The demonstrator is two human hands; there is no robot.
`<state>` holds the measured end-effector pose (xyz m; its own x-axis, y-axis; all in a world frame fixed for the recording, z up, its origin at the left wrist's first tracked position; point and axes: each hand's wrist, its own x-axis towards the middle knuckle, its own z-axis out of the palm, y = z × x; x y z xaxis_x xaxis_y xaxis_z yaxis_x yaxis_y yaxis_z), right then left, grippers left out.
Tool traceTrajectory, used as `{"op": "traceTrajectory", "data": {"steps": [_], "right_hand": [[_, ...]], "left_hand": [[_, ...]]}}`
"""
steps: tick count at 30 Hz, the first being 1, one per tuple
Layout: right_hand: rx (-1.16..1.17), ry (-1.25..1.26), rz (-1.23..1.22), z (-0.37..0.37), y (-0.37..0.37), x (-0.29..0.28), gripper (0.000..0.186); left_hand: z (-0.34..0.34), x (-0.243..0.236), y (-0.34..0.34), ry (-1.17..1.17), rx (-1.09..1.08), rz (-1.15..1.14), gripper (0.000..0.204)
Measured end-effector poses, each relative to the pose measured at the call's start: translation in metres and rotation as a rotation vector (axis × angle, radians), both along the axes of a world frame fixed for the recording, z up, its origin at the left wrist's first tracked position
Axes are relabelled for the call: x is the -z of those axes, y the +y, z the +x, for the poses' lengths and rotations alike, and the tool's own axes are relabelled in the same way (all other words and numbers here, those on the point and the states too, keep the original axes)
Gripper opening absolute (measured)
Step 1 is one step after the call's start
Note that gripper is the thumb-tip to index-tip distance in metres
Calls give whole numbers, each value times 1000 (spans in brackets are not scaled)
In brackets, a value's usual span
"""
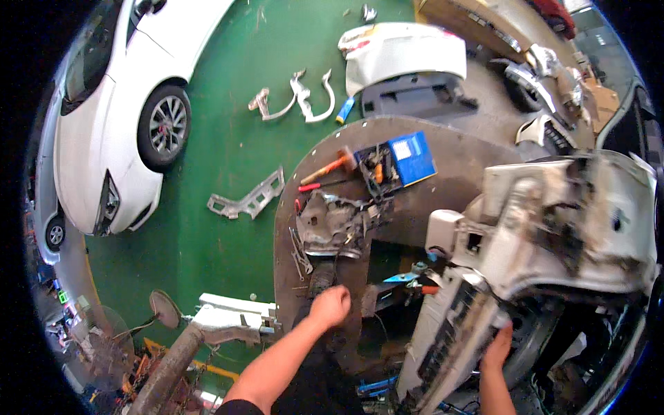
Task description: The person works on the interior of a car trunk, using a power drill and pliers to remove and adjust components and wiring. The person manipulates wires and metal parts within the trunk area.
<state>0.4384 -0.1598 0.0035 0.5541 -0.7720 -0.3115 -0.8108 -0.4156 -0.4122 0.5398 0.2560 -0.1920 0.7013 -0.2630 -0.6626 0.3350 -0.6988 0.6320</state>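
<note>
My left hand (330, 306) is closed in a fist above the brown platform (443, 180), near a dark, ridged piece. Whatever the fist may hold is hidden. My right hand (496, 349) grips the side of a long pale body rail (449, 360) on a stripped car body (529, 214); its fingertips are partly hidden. Between my hands, a tool with an orange-red handle (430, 290) lies by the rail. Ahead of my left fist sits a dirty metal car part (328, 225), with wrenches (299, 252) beside it.
On the platform lie a hammer (325, 170) and a blue toolbox (413, 158). A white car (114, 131) stands left on the green floor. Metal brackets (250, 199) and a white trunk lid (408, 55) lie beyond. A rusty post (166, 370) and white beam (232, 319) are near left.
</note>
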Motion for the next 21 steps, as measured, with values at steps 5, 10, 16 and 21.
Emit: {"op": "traceTrajectory", "data": {"steps": [5, 10, 16, 21], "right_hand": [[-34, -5, -254, -22, 19, 39, 57], [-15, 59, -310, -9, 37, 68, 54], [4, 117, -354, 3, 43, 84, 51], [-4, 121, -339, 10, 41, 89, 48]], "left_hand": [[102, 218, -24, -14, -172, 17, 25], [189, 365, -101, -75, -118, -48, 43], [268, 439, -195, 122, -584, 82, 51], [276, 469, -201, 229, -604, 278, 28]]}}
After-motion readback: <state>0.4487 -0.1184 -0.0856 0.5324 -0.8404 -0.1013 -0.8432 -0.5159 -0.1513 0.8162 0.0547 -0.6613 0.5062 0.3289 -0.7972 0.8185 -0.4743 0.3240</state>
